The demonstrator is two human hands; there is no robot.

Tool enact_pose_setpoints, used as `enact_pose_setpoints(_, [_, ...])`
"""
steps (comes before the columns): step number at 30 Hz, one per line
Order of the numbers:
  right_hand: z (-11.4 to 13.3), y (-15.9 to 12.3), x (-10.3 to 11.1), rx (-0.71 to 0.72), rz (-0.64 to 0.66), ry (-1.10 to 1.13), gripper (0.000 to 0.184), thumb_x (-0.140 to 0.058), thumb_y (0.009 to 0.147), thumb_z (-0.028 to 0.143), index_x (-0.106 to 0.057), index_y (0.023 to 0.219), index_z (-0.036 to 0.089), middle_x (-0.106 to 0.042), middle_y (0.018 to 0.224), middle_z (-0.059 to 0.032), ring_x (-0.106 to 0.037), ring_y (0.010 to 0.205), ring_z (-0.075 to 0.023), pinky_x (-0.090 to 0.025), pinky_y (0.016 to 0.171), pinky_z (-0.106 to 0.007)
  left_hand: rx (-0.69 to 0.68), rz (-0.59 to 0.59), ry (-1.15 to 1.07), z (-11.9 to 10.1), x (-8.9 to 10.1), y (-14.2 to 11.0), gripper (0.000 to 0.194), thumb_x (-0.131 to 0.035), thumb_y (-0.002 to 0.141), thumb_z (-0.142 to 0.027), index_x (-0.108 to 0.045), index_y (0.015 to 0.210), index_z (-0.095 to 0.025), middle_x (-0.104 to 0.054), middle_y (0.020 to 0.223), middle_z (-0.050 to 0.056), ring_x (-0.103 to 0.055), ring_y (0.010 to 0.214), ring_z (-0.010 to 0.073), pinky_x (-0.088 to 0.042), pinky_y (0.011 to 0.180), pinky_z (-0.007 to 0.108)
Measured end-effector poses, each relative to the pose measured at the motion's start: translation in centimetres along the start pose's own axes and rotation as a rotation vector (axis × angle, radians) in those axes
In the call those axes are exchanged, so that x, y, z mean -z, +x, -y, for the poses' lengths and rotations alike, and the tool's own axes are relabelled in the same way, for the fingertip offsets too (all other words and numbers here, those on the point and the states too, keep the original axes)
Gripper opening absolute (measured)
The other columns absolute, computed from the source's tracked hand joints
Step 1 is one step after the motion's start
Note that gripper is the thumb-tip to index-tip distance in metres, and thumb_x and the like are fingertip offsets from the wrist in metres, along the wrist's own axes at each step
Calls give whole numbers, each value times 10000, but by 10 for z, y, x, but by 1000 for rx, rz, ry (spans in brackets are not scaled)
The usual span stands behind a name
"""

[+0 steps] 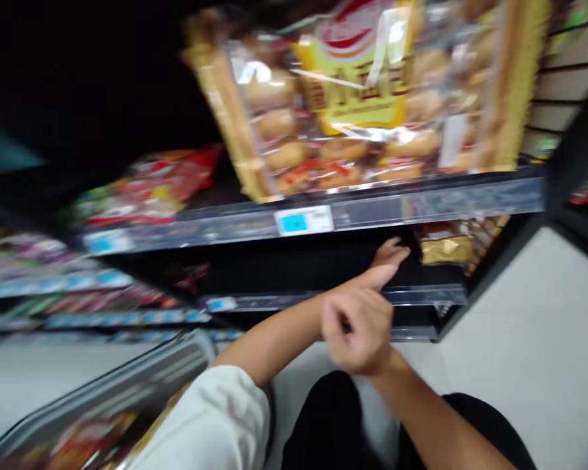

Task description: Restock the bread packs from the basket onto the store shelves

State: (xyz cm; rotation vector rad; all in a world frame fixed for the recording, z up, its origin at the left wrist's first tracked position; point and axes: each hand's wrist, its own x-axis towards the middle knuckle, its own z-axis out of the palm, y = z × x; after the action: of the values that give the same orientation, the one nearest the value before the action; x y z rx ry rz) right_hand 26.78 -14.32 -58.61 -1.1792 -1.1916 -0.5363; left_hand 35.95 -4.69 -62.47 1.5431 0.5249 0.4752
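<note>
The whole view is tilted and blurred. My left hand, coming from a white sleeve, reaches into the dark gap under a shelf edge, with its fingers apart and nothing in them. A gold foil package lies just to its right. My right hand crosses in front of my left forearm with its fingers curled. A small dark spot shows between those fingers, too blurred to identify. Above, a large clear bag of bread rolls with a yellow label stands on the shelf.
A grey metal shopping cart rim runs along the lower left, with colourful packages inside. Red snack bags sit left of the rolls. Another stocked shelf unit stands at left, and a pale tiled floor spreads at right.
</note>
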Motion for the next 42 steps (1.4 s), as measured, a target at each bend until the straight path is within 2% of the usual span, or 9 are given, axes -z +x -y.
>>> enact_pose_setpoints(4, [6, 3, -9, -241, 293, -57, 175, -514, 986, 262, -684, 981, 225, -702, 704, -16, -651, 619, -185, -453, 635, -311, -129, 72, 179, -7, 107, -134, 77, -759, 795, -197, -752, 872, -207, -733, 879, 91, -726, 877, 274, -607, 833, 406])
enact_pose_setpoints(6, [13, -2, -22, -324, 470, -84, 189, -505, 985, 303, -680, 974, 234, -691, 686, 3, -647, 610, -181, -421, 610, -297, -158, 19, 309, -1, 158, -205, 158, -742, 805, -188, -776, 954, -226, -748, 988, 100, -721, 986, 290, -581, 952, 440])
enact_pose_setpoints(11, [42, -30, -52, -255, 799, -128, 190, -477, 977, 292, -659, 949, 242, -713, 725, 14, -677, 654, -195, -379, 588, -296, -92, -540, 989, 44, 259, -359, 231, -564, 974, -313, -725, 1124, -245, -725, 1158, 124, -673, 1137, 285, -531, 1057, 501])
enact_pose_setpoints(17, [70, -63, -75, -102, 948, -124, 171, -487, 978, 302, -653, 979, 259, -730, 776, 27, -703, 677, -198, -389, 575, -295, 147, -965, 1327, 72, 323, -476, 457, -633, 917, -456, -675, 1270, -169, -605, 1348, 203, -535, 1327, 375, -410, 1171, 562])
enact_pose_setpoints(22, [82, -83, -80, -12, 1053, -130, 181, -480, 1006, 317, -650, 980, 263, -722, 780, 34, -691, 649, -188, -401, 560, -294, 412, -923, 1054, 90, 324, -480, 783, -726, 841, -545, -486, 1505, -206, -572, 1425, 167, -601, 1290, 333, -486, 1111, 465])
enact_pose_setpoints(26, [89, -92, -73, -9, 1046, -161, 210, -458, 1011, 296, -659, 966, 251, -721, 771, 22, -689, 646, -192, -404, 569, -300, 554, -934, 1046, 104, 307, -462, 786, -746, 829, -554, -509, 1517, -258, -583, 1408, 172, -681, 1148, 361, -560, 961, 465])
enact_pose_setpoints(33, [92, -103, -56, -62, 1086, -225, 236, -443, 1024, 262, -671, 963, 247, -734, 795, 20, -704, 690, -209, -402, 603, -313, 113, -1169, 784, 121, 313, -464, 274, -655, 791, -385, -817, 957, -240, -739, 1070, 79, -699, 1035, 267, -533, 992, 393])
enact_pose_setpoints(36, [94, -104, -53, -92, 1098, -214, 244, -443, 1024, 260, -677, 958, 244, -729, 798, 18, -707, 711, -214, -401, 615, -322, 44, -1270, 680, 123, 323, -466, 284, -660, 728, -456, -789, 749, -204, -756, 954, 111, -704, 1025, 305, -522, 1026, 451])
enact_pose_setpoints(42, [105, -98, -55, -231, 1158, -140, 288, -395, 1013, 308, -670, 949, 252, -738, 843, -7, -693, 749, -238, -397, 652, -346, 20, -1473, 518, 100, 335, -478, 380, -708, 690, -512, -779, 777, -149, -774, 981, 147, -728, 989, 318, -570, 947, 463])
